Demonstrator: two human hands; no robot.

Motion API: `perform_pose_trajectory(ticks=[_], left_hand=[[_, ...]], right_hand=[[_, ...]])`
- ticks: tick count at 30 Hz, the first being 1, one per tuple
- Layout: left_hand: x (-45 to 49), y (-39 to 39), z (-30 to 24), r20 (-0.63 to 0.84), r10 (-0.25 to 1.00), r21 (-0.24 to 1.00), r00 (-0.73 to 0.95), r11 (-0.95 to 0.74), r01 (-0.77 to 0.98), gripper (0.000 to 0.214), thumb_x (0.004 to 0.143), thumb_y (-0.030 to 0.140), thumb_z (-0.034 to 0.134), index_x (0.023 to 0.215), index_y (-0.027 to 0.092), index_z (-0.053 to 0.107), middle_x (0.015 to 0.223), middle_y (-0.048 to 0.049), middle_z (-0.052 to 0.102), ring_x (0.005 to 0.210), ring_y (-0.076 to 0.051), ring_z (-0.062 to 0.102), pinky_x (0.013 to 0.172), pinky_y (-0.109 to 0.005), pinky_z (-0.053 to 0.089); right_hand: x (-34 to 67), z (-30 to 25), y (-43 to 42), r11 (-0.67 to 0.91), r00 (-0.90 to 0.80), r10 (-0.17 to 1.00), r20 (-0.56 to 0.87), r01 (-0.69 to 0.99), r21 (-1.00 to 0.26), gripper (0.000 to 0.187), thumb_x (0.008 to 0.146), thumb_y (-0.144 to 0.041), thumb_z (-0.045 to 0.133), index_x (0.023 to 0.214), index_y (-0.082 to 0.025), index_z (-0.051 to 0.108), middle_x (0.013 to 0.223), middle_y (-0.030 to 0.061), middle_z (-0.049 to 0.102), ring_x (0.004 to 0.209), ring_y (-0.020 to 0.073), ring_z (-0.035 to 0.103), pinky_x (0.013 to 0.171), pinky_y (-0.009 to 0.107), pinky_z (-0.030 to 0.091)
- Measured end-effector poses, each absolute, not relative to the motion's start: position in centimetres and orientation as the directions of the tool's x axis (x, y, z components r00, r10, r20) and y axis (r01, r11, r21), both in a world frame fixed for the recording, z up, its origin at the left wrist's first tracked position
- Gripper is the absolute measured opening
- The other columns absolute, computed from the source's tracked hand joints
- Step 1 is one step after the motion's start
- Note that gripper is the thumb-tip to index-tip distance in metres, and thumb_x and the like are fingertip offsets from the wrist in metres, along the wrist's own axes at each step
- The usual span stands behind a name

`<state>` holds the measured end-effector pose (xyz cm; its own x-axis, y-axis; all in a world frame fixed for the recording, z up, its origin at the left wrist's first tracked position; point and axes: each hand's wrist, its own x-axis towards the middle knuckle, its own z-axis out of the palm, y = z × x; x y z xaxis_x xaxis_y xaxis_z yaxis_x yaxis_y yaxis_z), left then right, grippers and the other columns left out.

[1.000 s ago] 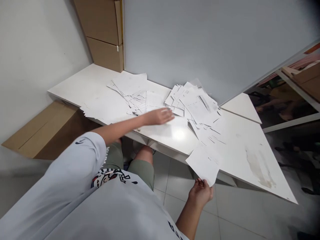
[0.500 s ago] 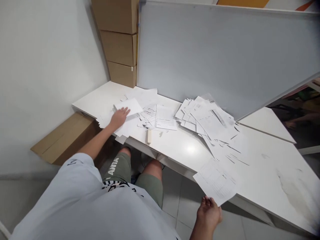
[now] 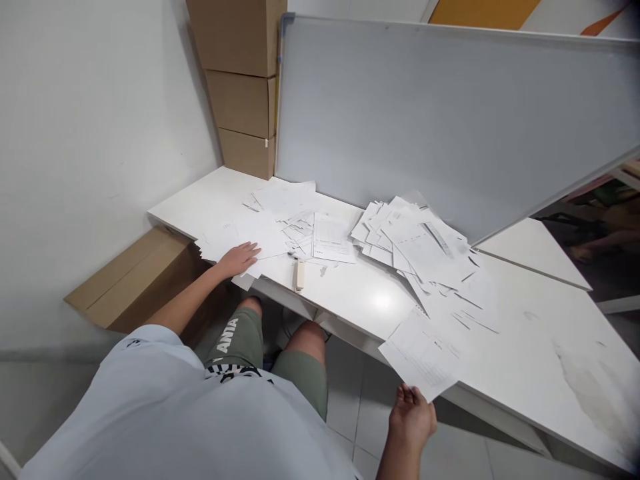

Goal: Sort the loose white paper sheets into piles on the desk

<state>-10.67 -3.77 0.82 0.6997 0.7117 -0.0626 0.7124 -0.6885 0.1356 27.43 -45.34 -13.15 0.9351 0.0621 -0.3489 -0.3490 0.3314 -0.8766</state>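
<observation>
Gripping a white printed paper sheet (image 3: 420, 353): my right hand (image 3: 413, 420). Open and flat on loose white papers (image 3: 250, 237): my left hand (image 3: 237, 260).

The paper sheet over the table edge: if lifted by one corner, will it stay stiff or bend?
Probably it bends: it looks like one thin sheet near the right hand. It is likely light, and could slide easily on the smooth table.

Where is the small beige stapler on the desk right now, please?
The small beige stapler lies near the front edge of the white desk, just below the loose papers, right of the left hand, in the head view.
</observation>
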Motion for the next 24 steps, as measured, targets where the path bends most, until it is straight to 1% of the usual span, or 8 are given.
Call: perform_pose_trajectory(ticks=[4,8,10,13,16,20,24], left_hand=[[-10.6,-3.7,1.4,-0.069,0.718,0.172,0.693,-0.676,0.717,0.056,0.097,0.037,0.024,0.147,0.017,0.042,0.157,-0.0048,0.034,0.146,-0.020,0.029,0.120,-0.037,0.024],[-10.3,-3.8,1.5,-0.050,0.723,0.149,0.689,-0.677,0.721,0.064,0.093,0.048,0.036,0.149,0.016,0.039,0.157,-0.0065,0.034,0.145,-0.025,0.031,0.119,-0.039,0.025],[-10.2,-3.6,1.5,-0.041,0.719,0.134,0.694,-0.684,0.717,0.062,0.093,0.047,0.036,0.147,0.016,0.043,0.156,-0.0064,0.037,0.145,-0.025,0.032,0.119,-0.039,0.026],[-10.1,-3.1,1.4,-0.008,0.711,0.119,0.703,-0.697,0.707,0.058,0.094,0.043,0.032,0.143,0.016,0.047,0.152,-0.0068,0.043,0.143,-0.024,0.035,0.118,-0.038,0.027],[-9.9,-2.7,1.6,0.018,0.700,0.083,0.714,-0.713,0.696,0.058,0.092,0.044,0.037,0.140,0.016,0.051,0.151,-0.0083,0.045,0.142,-0.026,0.037,0.116,-0.041,0.030],[-9.5,-2.8,2.0,0.048,0.682,0.048,0.729,-0.731,0.681,0.054,0.091,0.045,0.037,0.132,0.016,0.056,0.146,-0.0110,0.051,0.138,-0.028,0.043,0.112,-0.043,0.035],[-9.2,-2.8,2.2,0.142,0.662,0.045,0.736,-0.747,0.663,0.044,0.089,0.041,0.036,0.115,0.021,0.065,0.132,-0.0084,0.064,0.126,-0.024,0.055,0.102,-0.038,0.044]], right_hand=[[26.7,-13.1,-45.3,0.321,0.940,0.081,-0.331,-0.340,-0.884,0.030,0.045,-0.018,0.071,0.070,-0.019,0.054,0.060,-0.0047,0.060,0.053,0.0111,0.059,0.048,0.023,0.049],[25.9,-12.1,-45.1,0.287,0.958,0.084,-0.275,-0.287,-0.914,0.030,0.051,-0.024,0.071,0.077,-0.019,0.057,0.064,-0.0040,0.062,0.054,0.0110,0.058,0.049,0.024,0.048],[25.4,-11.2,-44.8,0.268,0.963,0.082,-0.256,-0.269,-0.925,0.030,0.053,-0.027,0.071,0.078,-0.019,0.056,0.065,-0.0041,0.062,0.054,0.0110,0.057,0.049,0.024,0.047],[24.9,-10.0,-44.3,0.269,0.959,0.075,-0.273,-0.283,-0.921,0.032,0.052,-0.030,0.071,0.078,-0.020,0.054,0.066,-0.0048,0.062,0.054,0.0104,0.057,0.050,0.023,0.046],[24.6,-9.4,-44.0,0.275,0.953,0.069,-0.295,-0.302,-0.913,0.035,0.052,-0.030,0.072,0.079,-0.020,0.054,0.066,-0.0051,0.062,0.055,0.0097,0.057,0.052,0.022,0.047],[24.5,-9.5,-43.6,0.282,0.949,0.055,-0.311,-0.314,-0.907,0.036,0.053,-0.032,0.072,0.081,-0.020,0.053,0.067,-0.0053,0.062,0.055,0.0087,0.057,0.053,0.022,0.047],[24.5,-9.5,-43.1,0.287,0.945,0.066,-0.321,-0.326,-0.901,0.037,0.055,-0.034,0.072,0.084,-0.019,0.055,0.067,-0.0046,0.063,0.056,0.0094,0.057,0.055,0.023,0.048]])
